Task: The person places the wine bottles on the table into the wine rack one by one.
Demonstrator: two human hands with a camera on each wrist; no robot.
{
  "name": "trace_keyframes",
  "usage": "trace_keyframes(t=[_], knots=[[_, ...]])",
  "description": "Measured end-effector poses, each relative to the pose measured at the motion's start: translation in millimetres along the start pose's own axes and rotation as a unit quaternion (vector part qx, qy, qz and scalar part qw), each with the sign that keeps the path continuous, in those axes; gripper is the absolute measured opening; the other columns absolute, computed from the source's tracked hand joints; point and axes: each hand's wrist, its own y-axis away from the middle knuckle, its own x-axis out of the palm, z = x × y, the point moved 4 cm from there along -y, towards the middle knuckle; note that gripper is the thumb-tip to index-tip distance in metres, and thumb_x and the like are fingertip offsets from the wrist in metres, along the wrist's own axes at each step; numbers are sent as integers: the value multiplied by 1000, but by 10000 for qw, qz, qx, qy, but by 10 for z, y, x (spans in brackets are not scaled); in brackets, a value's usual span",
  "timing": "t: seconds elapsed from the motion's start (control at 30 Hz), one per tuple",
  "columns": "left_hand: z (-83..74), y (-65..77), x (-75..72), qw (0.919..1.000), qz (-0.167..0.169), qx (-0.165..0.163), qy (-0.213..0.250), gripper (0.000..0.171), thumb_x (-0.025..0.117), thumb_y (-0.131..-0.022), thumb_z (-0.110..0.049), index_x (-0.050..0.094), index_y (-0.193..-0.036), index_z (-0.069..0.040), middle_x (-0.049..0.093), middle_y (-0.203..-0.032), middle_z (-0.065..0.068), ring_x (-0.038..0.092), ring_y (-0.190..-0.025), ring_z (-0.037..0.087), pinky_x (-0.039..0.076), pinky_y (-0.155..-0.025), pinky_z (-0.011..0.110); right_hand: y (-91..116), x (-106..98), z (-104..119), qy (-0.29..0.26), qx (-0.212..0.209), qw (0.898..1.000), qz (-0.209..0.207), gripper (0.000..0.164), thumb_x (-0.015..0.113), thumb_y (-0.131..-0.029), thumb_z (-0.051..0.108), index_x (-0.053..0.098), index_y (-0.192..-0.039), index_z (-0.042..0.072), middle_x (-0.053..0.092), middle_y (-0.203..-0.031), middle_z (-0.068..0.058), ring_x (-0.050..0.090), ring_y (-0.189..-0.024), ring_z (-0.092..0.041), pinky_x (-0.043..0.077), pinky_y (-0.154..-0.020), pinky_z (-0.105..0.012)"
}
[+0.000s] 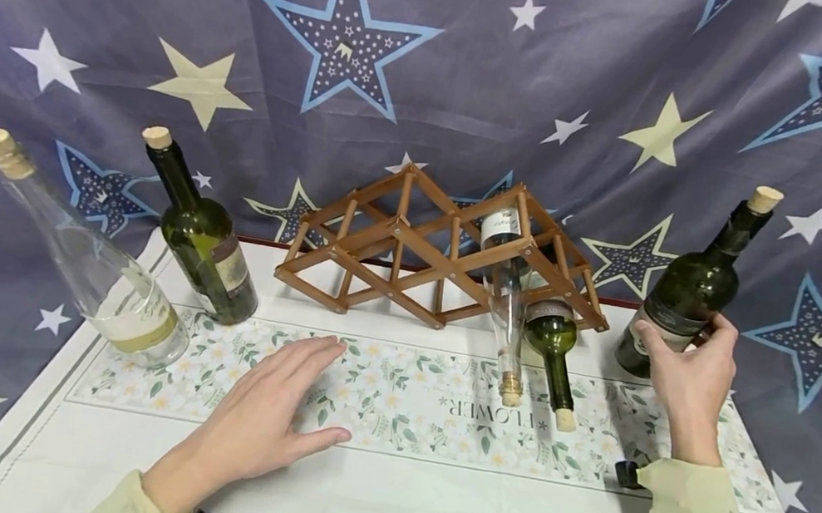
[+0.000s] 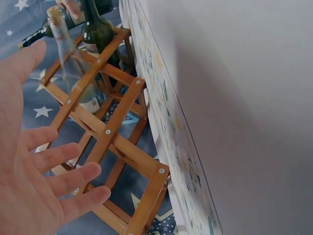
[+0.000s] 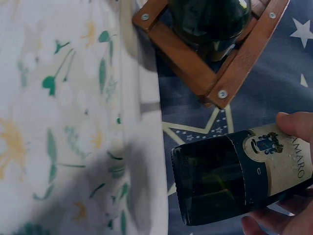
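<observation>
My right hand (image 1: 695, 378) grips a dark green corked wine bottle (image 1: 693, 290) by its labelled lower body, at the right of the table. The bottle leans slightly, neck up; whether its base touches the cloth I cannot tell. A brown wooden lattice wine rack (image 1: 448, 265) stands at the middle back. In its right part lie a clear glass bottle (image 1: 507, 300) and a green wine bottle (image 1: 560, 339), corked necks pointing forward and down. My left hand (image 1: 259, 412) hovers in front of the rack's left side, fingers extended and holding nothing.
On the left stand a tall clear corked bottle (image 1: 148, 329) and a green corked wine bottle (image 1: 229, 271). A flowered runner (image 1: 395, 405) lies over the white tablecloth (image 1: 430, 501). Behind the table hangs a star-patterned curtain (image 1: 460, 78).
</observation>
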Motion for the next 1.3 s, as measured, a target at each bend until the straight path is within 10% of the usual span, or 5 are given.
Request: trace_keyframes(t=[0.67, 1.3], knots=[[-51, -160, -218, 9968, -593, 392, -361, 96, 70, -81, -64, 37, -155, -14, 38, -154, 4, 38, -138, 24, 32, -112, 44, 287, -261, 523, 76, -1305, 9894, -625, 85, 81, -75, 43, 43, -147, 18, 58, -132, -8, 56, -119, -29, 40, -99, -49], [-129, -430, -464, 9898, -1164, 687, -443, 95, 78, -77, -51, 38, -154, -10, 39, -154, 7, 38, -138, 29, 29, -114, 44, 514, -325, 821, 167, -2781, 9550, -1020, 71, 87, -68, 29, 58, -131, 13, 63, -115, -16, 56, -105, -36, 37, -91, -57]])
